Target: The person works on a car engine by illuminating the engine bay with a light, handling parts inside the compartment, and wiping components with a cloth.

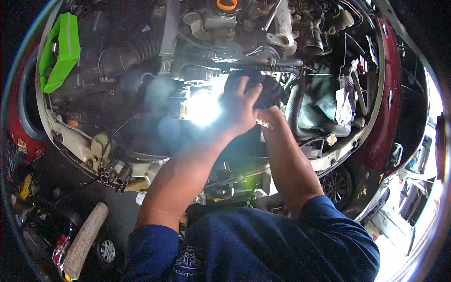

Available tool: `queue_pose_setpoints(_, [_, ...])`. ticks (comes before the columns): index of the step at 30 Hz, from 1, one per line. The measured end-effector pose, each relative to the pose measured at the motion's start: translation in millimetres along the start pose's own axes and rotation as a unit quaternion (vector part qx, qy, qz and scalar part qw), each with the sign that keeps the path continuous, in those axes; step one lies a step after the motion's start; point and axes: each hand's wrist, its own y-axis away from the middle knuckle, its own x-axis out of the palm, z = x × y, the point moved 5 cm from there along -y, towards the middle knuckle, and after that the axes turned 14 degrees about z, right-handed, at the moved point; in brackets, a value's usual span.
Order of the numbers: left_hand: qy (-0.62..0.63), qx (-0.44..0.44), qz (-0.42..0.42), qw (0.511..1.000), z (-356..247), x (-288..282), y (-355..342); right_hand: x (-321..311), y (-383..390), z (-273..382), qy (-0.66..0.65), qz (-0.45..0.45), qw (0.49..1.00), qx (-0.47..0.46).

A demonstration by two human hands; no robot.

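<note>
Both my arms reach forward into an open engine bay. My left hand [243, 109] has its fingers bent over a dark, soft-looking black piece [271, 89], maybe a cloth or a cover; its exact kind is unclear. Just below that piece is my right hand [268, 115], close against the left one, its fingers mostly hidden. A very bright work light [203, 109] glares beside my left hand and washes out the parts around it. Behind the hands, a black corrugated tube [277, 69] runs across the engine.
An orange-rimmed opening [226, 4] tops the engine. On the left fender rests a bright green box-like object [63, 51]. A thick black hose [295, 108] curves right of my hands. A dark red car [376, 141] stands at the right; a log-like piece [87, 239] lies lower left.
</note>
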Motion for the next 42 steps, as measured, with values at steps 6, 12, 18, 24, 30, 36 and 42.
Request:
queue_pose_setpoints(6, [0.021, 0.097, -0.076, 0.992, -41, 4, -20, -8, 7, 15, -0.095, -0.018, 0.995, -0.009])
queue_pose_setpoints(12, [0.007, 0.070, 0.065, 0.995, -59, 10, -47, 14, 12, 39, 0.062, -0.103, 0.992, -0.034])
queue_pose_setpoints(18, [-0.014, 0.089, 0.109, 0.990, -59, 10, -47, 21, 19, 67, 0.291, -0.176, 0.940, 0.025])
queue_pose_setpoints(24, [0.071, 0.022, 0.090, 0.993, -58, -1, -60, 30, 22, 76, 0.585, -0.183, 0.772, 0.168])
queue_pose_setpoints(30, [0.074, -0.015, 0.134, 0.988, -68, 7, -64, 38, 18, 72, 0.752, -0.129, 0.584, 0.276])
queue_pose_setpoints(36, [0.024, 0.002, 0.150, 0.988, -73, 13, -67, 45, 14, 68, 0.794, -0.090, 0.497, 0.339])
queue_pose_setpoints(42, [0.018, -0.015, 0.211, 0.977, -80, 18, -77, 48, 10, 69, 0.807, -0.068, 0.449, 0.378])
